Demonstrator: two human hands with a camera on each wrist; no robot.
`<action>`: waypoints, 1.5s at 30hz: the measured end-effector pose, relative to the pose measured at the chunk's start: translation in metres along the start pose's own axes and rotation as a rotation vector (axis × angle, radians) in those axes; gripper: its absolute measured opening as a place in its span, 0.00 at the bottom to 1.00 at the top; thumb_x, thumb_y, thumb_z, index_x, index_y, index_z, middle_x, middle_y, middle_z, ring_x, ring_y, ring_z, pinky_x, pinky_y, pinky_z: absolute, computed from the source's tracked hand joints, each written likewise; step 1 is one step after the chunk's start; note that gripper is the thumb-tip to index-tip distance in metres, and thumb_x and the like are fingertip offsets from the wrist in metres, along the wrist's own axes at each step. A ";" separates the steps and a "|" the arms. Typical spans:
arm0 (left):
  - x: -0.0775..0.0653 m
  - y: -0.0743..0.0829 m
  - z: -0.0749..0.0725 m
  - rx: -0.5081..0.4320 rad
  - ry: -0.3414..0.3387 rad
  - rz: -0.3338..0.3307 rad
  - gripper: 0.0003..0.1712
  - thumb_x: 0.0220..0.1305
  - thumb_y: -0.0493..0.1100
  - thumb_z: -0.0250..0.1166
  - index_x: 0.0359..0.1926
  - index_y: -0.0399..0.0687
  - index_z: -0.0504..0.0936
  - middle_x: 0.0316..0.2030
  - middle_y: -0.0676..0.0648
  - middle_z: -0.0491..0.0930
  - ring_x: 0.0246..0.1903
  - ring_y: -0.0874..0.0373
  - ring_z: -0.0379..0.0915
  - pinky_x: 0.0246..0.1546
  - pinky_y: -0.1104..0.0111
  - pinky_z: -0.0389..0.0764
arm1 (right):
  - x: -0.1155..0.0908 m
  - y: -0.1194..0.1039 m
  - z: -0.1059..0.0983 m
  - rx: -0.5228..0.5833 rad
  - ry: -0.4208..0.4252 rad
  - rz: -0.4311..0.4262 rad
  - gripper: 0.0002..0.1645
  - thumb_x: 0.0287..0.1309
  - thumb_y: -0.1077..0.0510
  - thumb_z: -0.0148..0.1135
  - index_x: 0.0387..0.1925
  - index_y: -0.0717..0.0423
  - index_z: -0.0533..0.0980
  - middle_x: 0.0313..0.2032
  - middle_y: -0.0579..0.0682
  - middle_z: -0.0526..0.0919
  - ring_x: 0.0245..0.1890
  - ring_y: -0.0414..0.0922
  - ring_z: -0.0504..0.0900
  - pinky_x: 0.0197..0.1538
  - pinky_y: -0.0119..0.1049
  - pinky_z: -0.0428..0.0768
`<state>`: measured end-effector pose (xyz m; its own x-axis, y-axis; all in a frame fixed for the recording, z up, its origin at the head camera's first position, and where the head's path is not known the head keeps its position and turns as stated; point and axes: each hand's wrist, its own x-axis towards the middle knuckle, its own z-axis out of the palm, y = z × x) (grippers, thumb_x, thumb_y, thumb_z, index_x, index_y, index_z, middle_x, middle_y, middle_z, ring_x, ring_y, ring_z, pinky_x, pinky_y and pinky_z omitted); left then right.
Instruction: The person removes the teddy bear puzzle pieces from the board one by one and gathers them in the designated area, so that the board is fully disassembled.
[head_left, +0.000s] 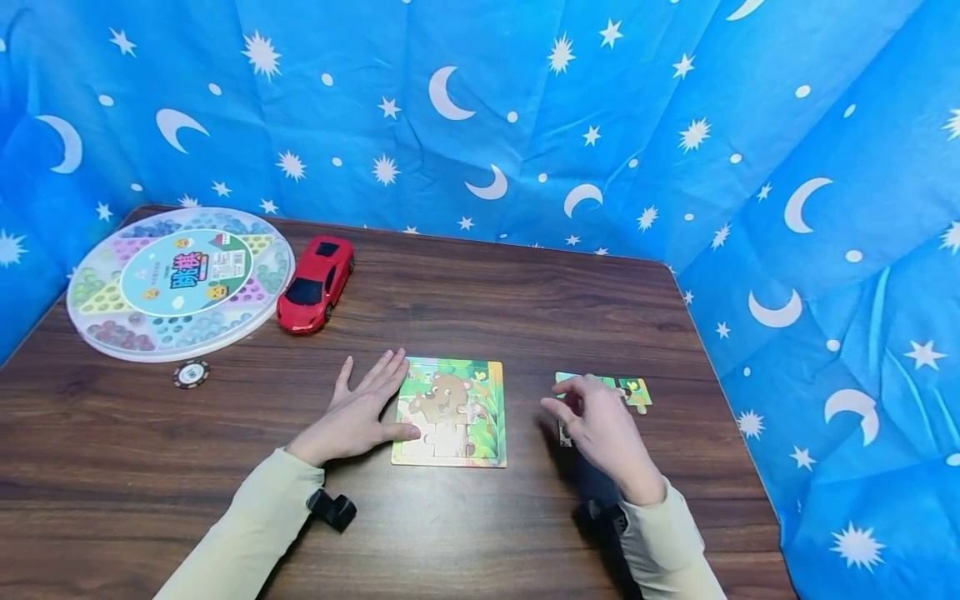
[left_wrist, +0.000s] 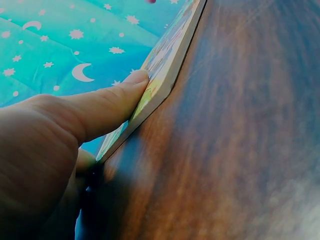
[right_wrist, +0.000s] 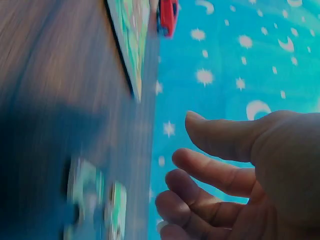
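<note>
A square jigsaw puzzle (head_left: pixel 448 400) with a brown bear on green lies flat on the wooden table. My left hand (head_left: pixel 356 421) rests along its left side, fingers spread. In the left wrist view, the thumb (left_wrist: pixel 117 97) presses on the puzzle's edge. To the right, my right hand (head_left: pixel 600 433) hovers over several loose puzzle pieces (head_left: pixel 637 390), partly covering them. Its fingers are loosely bent and the thumb stands apart, with nothing between them in the right wrist view. Two of those puzzle pieces (right_wrist: pixel 87 190) show below the fingertips there.
A red toy car (head_left: pixel 315 285) stands behind the puzzle to the left. Beside it lies a round Chinese checkers set (head_left: pixel 258 225) with coloured marbles under a clear cover. A poker chip (head_left: pixel 191 374) is in front of the set. Blue star-and-moon cloth (head_left: pixel 517 100) surrounds the table's back and sides.
</note>
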<state>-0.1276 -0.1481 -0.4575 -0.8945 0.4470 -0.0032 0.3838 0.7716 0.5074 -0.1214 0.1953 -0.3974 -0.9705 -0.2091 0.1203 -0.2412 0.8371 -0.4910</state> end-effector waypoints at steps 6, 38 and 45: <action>0.001 0.002 -0.002 -0.003 -0.004 -0.009 0.60 0.55 0.69 0.65 0.76 0.41 0.49 0.76 0.43 0.43 0.75 0.50 0.34 0.65 0.40 0.21 | 0.012 -0.022 0.016 0.010 -0.082 -0.113 0.19 0.59 0.49 0.67 0.46 0.57 0.81 0.36 0.50 0.75 0.36 0.46 0.71 0.38 0.40 0.71; 0.001 0.002 -0.003 0.001 -0.009 -0.003 0.60 0.55 0.68 0.65 0.76 0.40 0.49 0.76 0.43 0.43 0.75 0.49 0.34 0.65 0.40 0.21 | 0.032 -0.041 0.050 -0.209 -0.149 -0.263 0.21 0.45 0.46 0.76 0.39 0.51 0.82 0.34 0.47 0.75 0.32 0.46 0.68 0.31 0.37 0.64; 0.000 0.002 -0.002 -0.015 0.003 -0.002 0.60 0.55 0.68 0.66 0.75 0.39 0.50 0.76 0.42 0.44 0.75 0.48 0.35 0.65 0.41 0.21 | 0.032 -0.044 0.052 -0.202 -0.151 -0.234 0.21 0.44 0.47 0.77 0.37 0.50 0.76 0.33 0.45 0.75 0.33 0.46 0.69 0.32 0.38 0.66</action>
<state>-0.1277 -0.1474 -0.4543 -0.8962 0.4437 -0.0015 0.3782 0.7657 0.5202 -0.1415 0.1261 -0.4169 -0.8813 -0.4668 0.0731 -0.4672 0.8378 -0.2826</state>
